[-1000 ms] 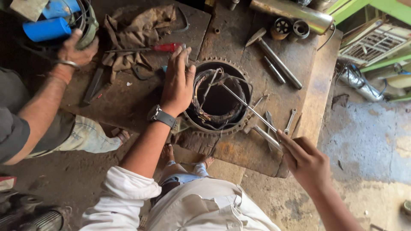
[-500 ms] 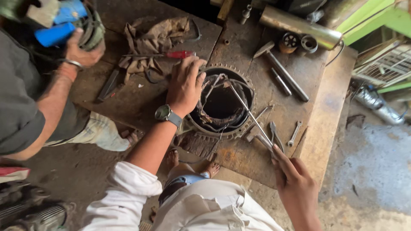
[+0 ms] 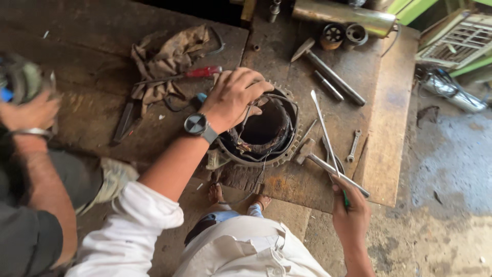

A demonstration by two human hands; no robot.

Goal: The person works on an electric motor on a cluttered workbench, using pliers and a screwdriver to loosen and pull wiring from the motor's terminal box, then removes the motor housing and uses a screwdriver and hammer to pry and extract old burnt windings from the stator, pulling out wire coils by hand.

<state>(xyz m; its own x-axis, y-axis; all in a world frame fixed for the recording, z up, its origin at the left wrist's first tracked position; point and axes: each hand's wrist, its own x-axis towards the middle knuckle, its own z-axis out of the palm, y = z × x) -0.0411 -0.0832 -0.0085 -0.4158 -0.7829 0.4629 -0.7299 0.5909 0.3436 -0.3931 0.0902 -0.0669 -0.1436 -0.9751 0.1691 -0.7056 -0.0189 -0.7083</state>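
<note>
A round toothed motor stator (image 3: 281,154) with dark wire windings inside lies on a worn wooden workbench (image 3: 92,113). My left hand (image 3: 236,97), a watch on its wrist, grips the stator's upper left rim and the wires there. My right hand (image 3: 351,208) is at the bench's front edge and holds the green handle of a long thin screwdriver (image 3: 322,125). Its shaft points up and away over the bench, to the right of the stator.
A hammer (image 3: 323,164) lies by the stator, a second hammer (image 3: 328,72) and a punch farther back. A small wrench (image 3: 354,145), a red-handled screwdriver (image 3: 202,72), a rag (image 3: 169,56) and a metal cylinder (image 3: 343,16) lie around. Another person's hand (image 3: 28,113) is at left.
My right hand drew the long screwdriver out of the stator and swung it to the right, over the bench. My left hand shifted onto the stator's upper rim.
</note>
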